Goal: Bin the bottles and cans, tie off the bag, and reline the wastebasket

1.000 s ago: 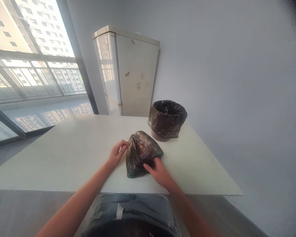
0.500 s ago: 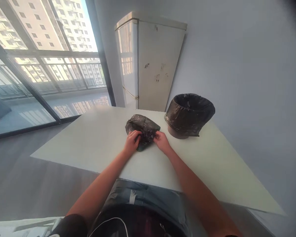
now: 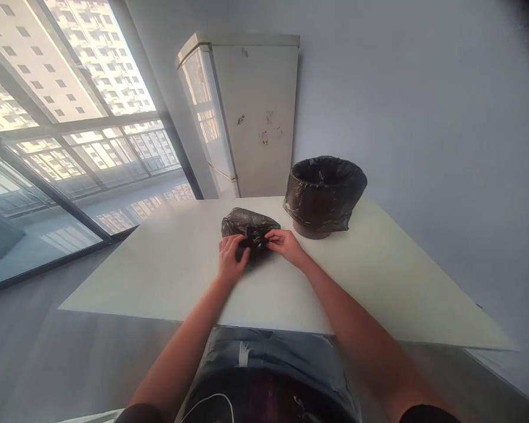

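Note:
A black plastic garbage bag point(image 3: 250, 220), bunched up and filled out, lies on the white table point(image 3: 158, 270) in front of me. My left hand point(image 3: 233, 256) grips the gathered plastic on its near left side, thumb and fingers curled around it. From the right, my right hand point(image 3: 285, 244) pinches the bunched top of the same bag between thumb and fingers. Just beyond my right hand stands a bin point(image 3: 311, 233) lined with another black garbage bag point(image 3: 326, 202), whose edge is folded over the rim. The bin's lower part shows beneath the plastic.
A white refrigerator point(image 3: 255, 117) with worn spots stands behind the table against the grey wall point(image 3: 401, 117). Glass sliding doors point(image 3: 92, 164) are on the left. The table's near edge point(image 3: 282, 329) runs right in front of my body.
My view has turned slightly. Both hands still hold the bag; its gathered plastic now bunches up between them, and the fingers of my right hand have shifted on it.

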Motion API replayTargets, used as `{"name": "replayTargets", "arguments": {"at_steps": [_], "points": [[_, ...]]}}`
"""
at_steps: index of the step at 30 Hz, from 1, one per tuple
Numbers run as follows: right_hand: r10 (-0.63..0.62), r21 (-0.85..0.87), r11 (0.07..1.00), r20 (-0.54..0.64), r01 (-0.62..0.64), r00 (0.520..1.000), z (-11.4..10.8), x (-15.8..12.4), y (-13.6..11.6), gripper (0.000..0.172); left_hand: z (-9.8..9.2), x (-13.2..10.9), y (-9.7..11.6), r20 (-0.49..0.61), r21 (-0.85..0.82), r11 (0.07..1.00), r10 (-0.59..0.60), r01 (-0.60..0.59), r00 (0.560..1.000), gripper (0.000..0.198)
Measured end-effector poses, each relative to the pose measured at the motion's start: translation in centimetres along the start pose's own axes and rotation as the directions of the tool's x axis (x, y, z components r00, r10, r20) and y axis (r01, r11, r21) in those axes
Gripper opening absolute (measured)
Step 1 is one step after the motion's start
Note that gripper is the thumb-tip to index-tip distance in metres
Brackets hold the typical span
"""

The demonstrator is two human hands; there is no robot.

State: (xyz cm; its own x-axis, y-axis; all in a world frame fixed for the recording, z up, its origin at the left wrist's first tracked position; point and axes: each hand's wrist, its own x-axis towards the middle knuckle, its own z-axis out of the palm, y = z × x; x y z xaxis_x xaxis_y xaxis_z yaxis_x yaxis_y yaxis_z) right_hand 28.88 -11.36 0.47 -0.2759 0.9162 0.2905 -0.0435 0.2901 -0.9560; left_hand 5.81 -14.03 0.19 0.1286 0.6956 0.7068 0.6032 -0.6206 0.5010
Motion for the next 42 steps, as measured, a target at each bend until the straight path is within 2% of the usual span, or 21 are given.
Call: {"name": "replayTargets", "arguments": {"at_steps": [1, 3, 6, 9, 11, 13, 14, 16, 19, 21, 23, 26, 29, 32, 36, 39, 42], "points": [[-0.009, 0.008, 1.000, 0.010, 0.009, 1.000, 0.0, 0.0, -0.1, 0.049, 0.4, 0.0, 0.2, 0.052, -0.010, 1.000, 0.012, -0.011, 0.999, 0.022], [-0.019, 0.023, 1.000, 0.031, 0.018, 0.999, 0.0, -0.1, -0.4, 0.050, 0.9, 0.0, 0.2, 0.052, -0.033, 0.999, -0.022, 0.024, 0.998, 0.014], [0.000, -0.038, 0.999, 0.018, 0.001, 1.000, -0.5, 0.0, -0.5, 0.055, 1.0, 0.1, -0.8, -0.108, -0.062, 0.988, -0.151, 0.145, 0.983, 0.018], [0.028, -0.184, 0.982, -0.045, -0.036, 0.999, -1.1, 0.3, -0.4, 0.046, 0.3, 0.3, -2.2, -0.303, -0.089, 0.956, -0.292, 0.278, 0.907, 0.017], [0.046, -0.221, 0.974, -0.044, -0.055, 0.998, -1.4, 0.3, -0.3, 0.045, -0.4, 0.5, -2.8, -0.388, -0.102, 0.943, -0.331, 0.317, 0.860, 0.015], [0.065, -0.213, 0.975, -0.013, -0.066, 0.998, -1.5, 0.3, -0.3, 0.049, -0.9, 0.6, -3.0, -0.437, -0.103, 0.939, -0.338, 0.327, 0.833, 0.017], [0.074, -0.206, 0.976, 0.004, -0.072, 0.997, -1.6, 0.2, -0.3, 0.050, -1.0, 0.6, -2.9, -0.441, -0.106, 0.939, -0.339, 0.327, 0.831, 0.019], [0.094, -0.183, 0.979, 0.043, -0.085, 0.995, -1.5, 0.0, -0.1, 0.051, -0.9, 0.5, -2.4, -0.387, -0.113, 0.944, -0.329, 0.310, 0.862, 0.025], [0.084, -0.192, 0.979, 0.056, -0.072, 0.995, -1.3, -0.2, 0.6, 0.058, -0.2, 0.4, -1.4, -0.169, -0.152, 0.954, -0.284, 0.260, 0.944, 0.015], [0.030, -0.302, 0.953, 0.051, -0.013, 0.998, -1.2, -0.2, 1.3, 0.063, 0.3, 0.4, -0.9, -0.041, -0.209, 0.945, -0.264, 0.251, 0.964, 0.014], [-0.048, -0.450, 0.891, 0.053, 0.067, 0.997, -1.1, -0.1, 1.8, 0.054, 0.5, 0.5, -0.7, -0.005, -0.270, 0.925, -0.279, 0.267, 0.960, 0.015], [-0.147, -0.554, 0.818, 0.061, 0.155, 0.987, -1.1, 0.0, 1.8, 0.021, 0.5, 0.8, -1.4, -0.076, -0.364, 0.881, -0.351, 0.302, 0.933, 0.013], [-0.224, -0.567, 0.794, 0.064, 0.220, 0.973, -1.0, 0.0, 0.9, 0.018, 0.5, 0.9, -2.7, -0.130, -0.486, 0.801, -0.463, 0.350, 0.877, 0.015], [-0.373, -0.606, 0.753, -0.072, 0.257, 0.925, -0.8, -0.1, -0.2, 0.022, 0.6, 0.7, -4.3, -0.170, -0.560, 0.722, -0.581, 0.407, 0.796, 0.021], [-0.502, -0.647, 0.732, -0.300, 0.214, 0.811, -0.8, -0.1, -0.9, 0.017, 0.5, 0.3, -5.9, -0.250, -0.579, 0.681, -0.671, 0.448, 0.698, 0.016], [-0.513, -0.669, 0.736, -0.457, 0.099, 0.727, -1.0, -0.1, -0.8, 0.012, 0.7, 0.2, -6.4, -0.256, -0.615, 0.649, -0.701, 0.448, 0.665, 0.018], [-0.467, -0.658, 0.752, -0.562, -0.027, 0.683, -1.1, -0.3, -0.7, 0.032, 0.9, 0.3, -6.5, -0.199, -0.678, 0.581, -0.735, 0.450, 0.649, 0.025]]}}
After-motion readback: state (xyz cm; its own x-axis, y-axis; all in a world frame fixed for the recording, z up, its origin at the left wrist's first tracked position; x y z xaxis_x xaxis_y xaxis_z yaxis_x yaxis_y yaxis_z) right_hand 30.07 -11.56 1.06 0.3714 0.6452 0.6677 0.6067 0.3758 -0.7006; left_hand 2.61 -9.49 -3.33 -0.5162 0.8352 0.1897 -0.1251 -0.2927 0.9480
